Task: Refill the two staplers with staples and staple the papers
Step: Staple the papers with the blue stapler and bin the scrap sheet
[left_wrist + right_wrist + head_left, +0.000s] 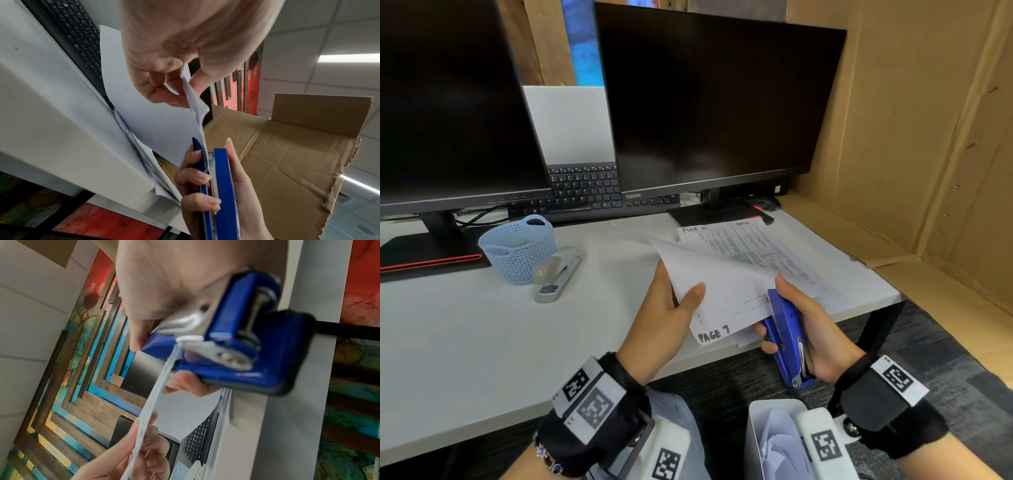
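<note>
Blue stapler (787, 337) nose-away, lengthwise toward monitors

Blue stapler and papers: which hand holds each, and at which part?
Right hand grips the blue stapler around its body. Left hand pinches the papers at their left edge.

1. left hand (664, 318) is bare; lower left of the head view, thick black wrist strap with white blocks carrying black square-pattern tags, plus a beaded bracelet (548, 459)
2. right hand (815, 335) is bare too, long pale nails; lower right, same black strap, white tagged blocks, one visible screw (852, 428)
</note>
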### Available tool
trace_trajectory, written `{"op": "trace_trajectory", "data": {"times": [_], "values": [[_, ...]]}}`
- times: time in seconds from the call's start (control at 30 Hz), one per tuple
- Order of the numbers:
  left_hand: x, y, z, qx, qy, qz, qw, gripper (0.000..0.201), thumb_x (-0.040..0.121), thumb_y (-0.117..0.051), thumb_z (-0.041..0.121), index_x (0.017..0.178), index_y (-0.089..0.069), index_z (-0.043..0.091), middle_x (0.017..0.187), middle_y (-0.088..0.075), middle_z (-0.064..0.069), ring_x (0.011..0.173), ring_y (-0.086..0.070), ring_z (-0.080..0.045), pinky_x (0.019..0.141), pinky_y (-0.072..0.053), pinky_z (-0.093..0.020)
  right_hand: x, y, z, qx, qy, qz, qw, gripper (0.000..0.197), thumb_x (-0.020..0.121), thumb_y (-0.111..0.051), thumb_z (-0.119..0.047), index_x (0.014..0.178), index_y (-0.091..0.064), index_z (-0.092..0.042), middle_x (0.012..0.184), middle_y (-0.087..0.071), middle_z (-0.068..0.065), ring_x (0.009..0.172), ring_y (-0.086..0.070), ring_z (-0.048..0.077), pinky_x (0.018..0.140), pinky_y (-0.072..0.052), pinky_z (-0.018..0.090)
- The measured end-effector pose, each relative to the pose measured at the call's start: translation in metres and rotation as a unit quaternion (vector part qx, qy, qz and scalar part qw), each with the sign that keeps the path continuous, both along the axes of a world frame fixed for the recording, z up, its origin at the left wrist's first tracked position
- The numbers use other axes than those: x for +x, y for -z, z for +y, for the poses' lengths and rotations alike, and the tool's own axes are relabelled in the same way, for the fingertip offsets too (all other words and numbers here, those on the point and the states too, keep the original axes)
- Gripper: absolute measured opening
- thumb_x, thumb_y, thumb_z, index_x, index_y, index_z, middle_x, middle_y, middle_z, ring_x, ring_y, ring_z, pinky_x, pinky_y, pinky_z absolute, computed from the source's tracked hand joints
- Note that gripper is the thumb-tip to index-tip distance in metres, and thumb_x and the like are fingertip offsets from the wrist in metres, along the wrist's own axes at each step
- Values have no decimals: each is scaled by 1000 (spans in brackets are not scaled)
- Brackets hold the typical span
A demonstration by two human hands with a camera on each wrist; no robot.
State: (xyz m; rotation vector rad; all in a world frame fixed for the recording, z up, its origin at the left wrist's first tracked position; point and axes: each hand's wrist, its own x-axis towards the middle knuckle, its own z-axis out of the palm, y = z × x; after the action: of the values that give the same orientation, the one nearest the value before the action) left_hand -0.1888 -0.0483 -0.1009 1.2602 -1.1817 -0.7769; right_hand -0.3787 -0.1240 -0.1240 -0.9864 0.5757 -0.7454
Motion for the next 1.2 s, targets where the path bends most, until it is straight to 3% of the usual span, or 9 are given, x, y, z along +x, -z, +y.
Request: {"op": "trace_trajectory", "data": {"times": [0.17, 0.5, 0.63, 0.73, 0.87, 0.97, 1.03, 1.1, 1.2], "values": [[-2, -1, 2, 11, -1, -2, 1000, 41, 96, -52, 12, 134, -40, 21, 124, -62, 7, 114, -60, -7, 100, -49, -40, 0, 1, -1, -1, 9, 9, 1000, 45, 90, -52, -46, 107, -64, -6, 78, -59, 13, 57, -52, 17, 43, -43, 24], [-1, 1, 2, 15, 8, 5, 1000, 40, 96, -52, 12, 133, -40, 23, 123, -63, 8, 114, -60, -7, 101, -48, -42, 3, 5, -2, -24, 41, 39, 998, 45, 90, -55, -44, 114, -56, -6, 71, -62, 8, 53, -54, 15, 43, -45, 24], [3, 2, 2, 15, 12, 5, 1000, 38, 95, -53, 13, 129, -42, 27, 122, -63, 8, 114, -61, -8, 100, -49, -42, 0, 2, -2, -5, 6, 67, 998, 52, 87, -53, -52, 102, -60, -3, 68, -58, 13, 52, -54, 19, 47, -48, 27], [13, -2, 1, -7, -7, 18, 1000, 39, 95, -54, 11, 130, -43, 25, 119, -65, 4, 113, -62, -12, 99, -50, -38, -4, -2, -3, -24, -13, 87, 996, 56, 87, -49, -56, 98, -65, -3, 80, -63, 18, 58, -58, 23, 51, -50, 30], [33, -10, -2, -12, -51, 56, 997, 71, 95, -55, 16, 151, -13, 31, 115, -67, 4, 105, -66, -12, 98, -50, -39, -3, -7, -7, -44, 0, 95, 994, 62, 87, -49, -56, 110, -63, 0, 89, -65, 18, 63, -61, 25, 54, -53, 32], [48, -9, 0, -17, -77, 47, 996, 80, 94, -57, 20, 148, -4, 47, 104, -65, -5, 97, -65, -18, 95, -51, -47, -2, -10, -7, -74, 24, 136, 988, 63, 85, -50, -59, 109, -64, -2, 89, -68, 18, 68, -63, 24, 60, -54, 32], [55, -11, 1, -13, -66, 42, 997, 72, 96, -54, 16, 147, -13, 46, 100, -68, -10, 90, -67, -19, 83, -57, -39, 0, -15, -6, -100, 44, 182, 977, 62, 82, -51, -60, 107, -65, -5, 91, -71, 18, 69, -65, 23, 64, -55, 32], [59, -16, 3, -3, -51, 26, 998, 50, 98, -50, 13, 141, -39, 34, 107, -69, -4, 89, -69, -14, 75, -58, -28, 1, -22, -8, -117, 66, 213, 968, 61, 79, -52, -62, 108, -66, -10, 94, -73, 19, 68, -66, 22, 67, -56, 32], [65, -23, 7, 11, -25, 11, 1000, 32, 97, -51, 15, 127, -60, 22, 101, -72, 4, 89, -68, -13, 77, -59, -25, 4, -39, -17, -143, 102, 227, 958, 53, 83, -49, -62, 114, -63, -21, 96, -74, 18, 69, -68, 22, 63, -57, 31]]}}
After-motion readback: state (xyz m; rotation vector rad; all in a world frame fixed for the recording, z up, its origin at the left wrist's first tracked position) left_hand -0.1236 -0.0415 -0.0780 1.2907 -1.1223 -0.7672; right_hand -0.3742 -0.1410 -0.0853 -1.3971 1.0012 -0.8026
